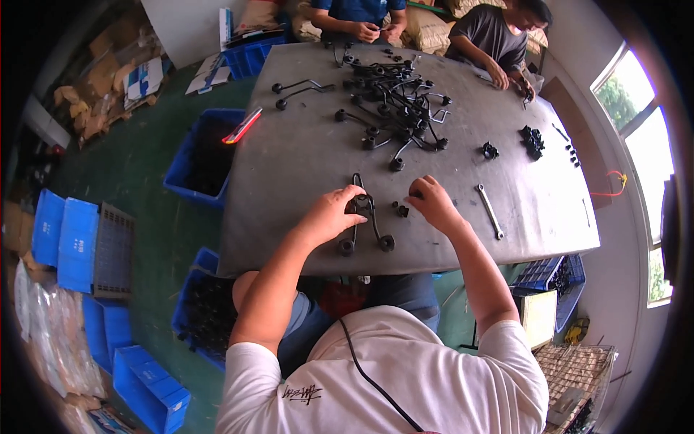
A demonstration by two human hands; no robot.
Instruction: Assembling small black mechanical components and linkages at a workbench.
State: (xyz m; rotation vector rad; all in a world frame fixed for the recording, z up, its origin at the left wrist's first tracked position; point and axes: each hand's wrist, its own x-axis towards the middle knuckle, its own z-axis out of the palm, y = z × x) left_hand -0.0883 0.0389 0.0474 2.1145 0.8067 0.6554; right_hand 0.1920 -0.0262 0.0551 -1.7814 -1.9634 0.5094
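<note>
- Black bent metal rodwork with thick round end bushings (377,226): on the smooth grey tabletop (303,166) directly before me, two bushings toward my body. One piece or two side by side, I cannot tell.
- My left hand (334,211): thumb and fingers clamped on the rodwork around its middle, over a small dark fitting. Its seating is hidden.
- My right hand (432,204): fingers curled, tips close together, off the rodwork, just beside small black clip-like parts (402,210). Whether the tips pinch anything, I cannot tell.
- Progress, in my judgement: this unit is under way, not complete; the nearby clip-like parts lie loose.
- Outstanding, in my judgement: much. A tangled heap of black bent rods (406,108) lies beyond my hands. How many are finished cannot be established.
- To my right: a silver steel wrench (490,212), untouched; farther out, a small black cluster of parts (490,150) and a larger black cluster (533,142).
- To my left: a blue plastic crate (189,194) with dark contents, beside the table.
- Far side: a co-worker in blue (359,10) and a co-worker in dark grey (481,32), both with hands at small items.
</note>
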